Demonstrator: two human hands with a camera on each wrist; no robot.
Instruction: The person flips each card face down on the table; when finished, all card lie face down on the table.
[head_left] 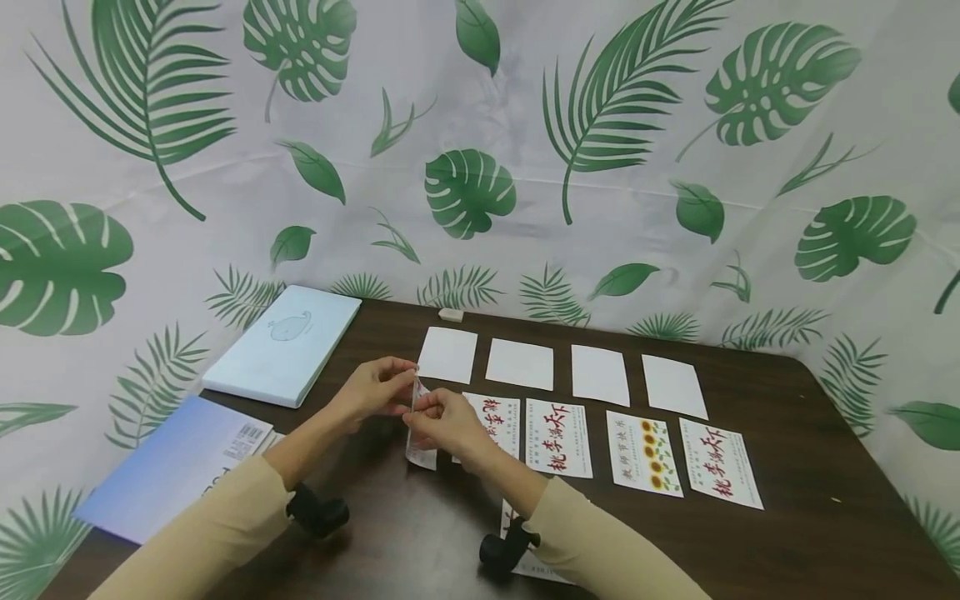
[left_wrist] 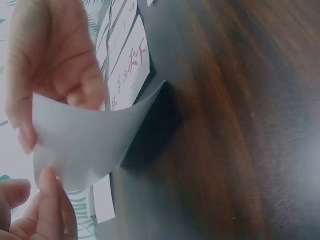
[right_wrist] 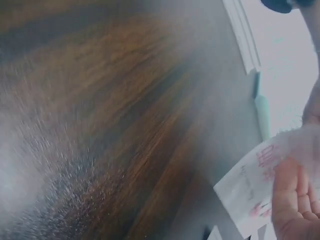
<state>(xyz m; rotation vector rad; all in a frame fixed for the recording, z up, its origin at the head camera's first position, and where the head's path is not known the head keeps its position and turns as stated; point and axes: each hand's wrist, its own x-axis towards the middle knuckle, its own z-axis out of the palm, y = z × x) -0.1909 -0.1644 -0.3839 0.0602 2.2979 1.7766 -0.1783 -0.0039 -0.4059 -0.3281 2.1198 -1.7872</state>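
Both hands hold one thin paper card [head_left: 422,458], bent into a curve and hanging over the dark table. My left hand [head_left: 371,390] pinches its upper corner between thumb and fingers. Close beside it, my right hand [head_left: 450,425] grips the near part of the same upper edge. In the left wrist view the card's blank white side [left_wrist: 85,140] shows. Its other side, with red characters [right_wrist: 250,180], is seen in the right wrist view, partly hidden behind fingers. Just right of the hands lies a printed card [head_left: 558,437] with red writing.
A row of blank white cards [head_left: 520,363] lies at the back, with printed cards in front, one showing sunflowers [head_left: 651,454]. Another printed card [head_left: 536,571] is partly under the right wrist. A whale-pictured book [head_left: 288,342], a blue booklet [head_left: 180,467] and a small white block [head_left: 451,314] lie around.
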